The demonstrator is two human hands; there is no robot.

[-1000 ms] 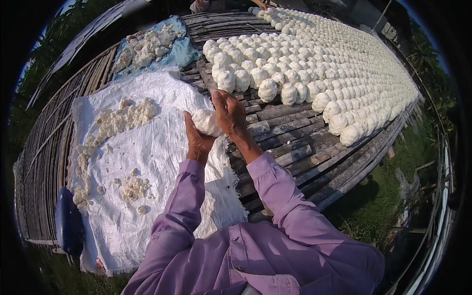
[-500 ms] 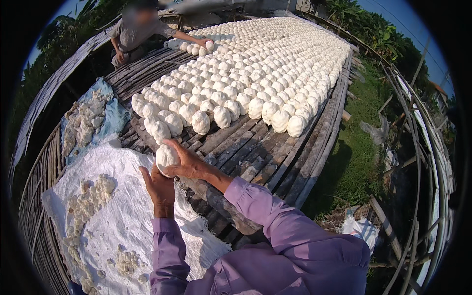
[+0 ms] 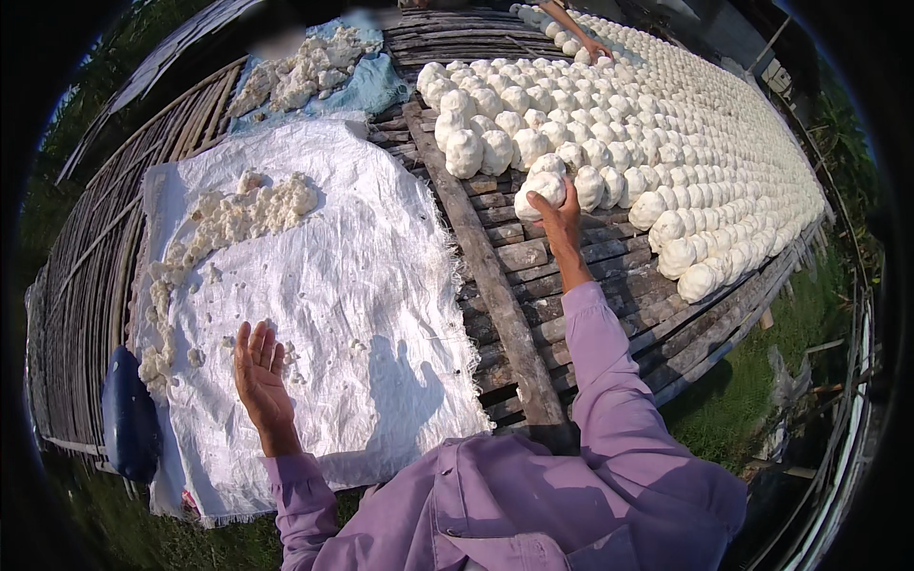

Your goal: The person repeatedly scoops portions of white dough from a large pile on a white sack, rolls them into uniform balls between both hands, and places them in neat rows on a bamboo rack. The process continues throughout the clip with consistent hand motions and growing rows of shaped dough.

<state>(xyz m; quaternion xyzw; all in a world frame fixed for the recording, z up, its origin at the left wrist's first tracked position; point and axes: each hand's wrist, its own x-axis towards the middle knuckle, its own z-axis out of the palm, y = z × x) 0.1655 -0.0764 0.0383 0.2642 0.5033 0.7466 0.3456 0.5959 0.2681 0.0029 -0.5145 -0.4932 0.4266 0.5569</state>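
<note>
Slatted wooden rack [image 3: 533, 285]: a white lump [image 3: 541, 193] is being set at the rows' [image 3: 685, 162] near end.
The lump is gripped by the right hand [image 3: 562, 217]; the left hand [image 3: 259, 371] lies spread, empty, on sacking [image 3: 362, 285]; gentle release judged next.

A long slatted bamboo platform [image 3: 533, 285] stretches away, most of its far side covered by rows of white dough lumps [image 3: 685, 143]. A blue cloth [image 3: 381, 86] at the far end carries a loose heap of white crumbles [image 3: 305, 67]. A dark blue container [image 3: 129, 419] sits at the platform's near left edge. Grass [image 3: 743, 409] lies below on the right.
</note>
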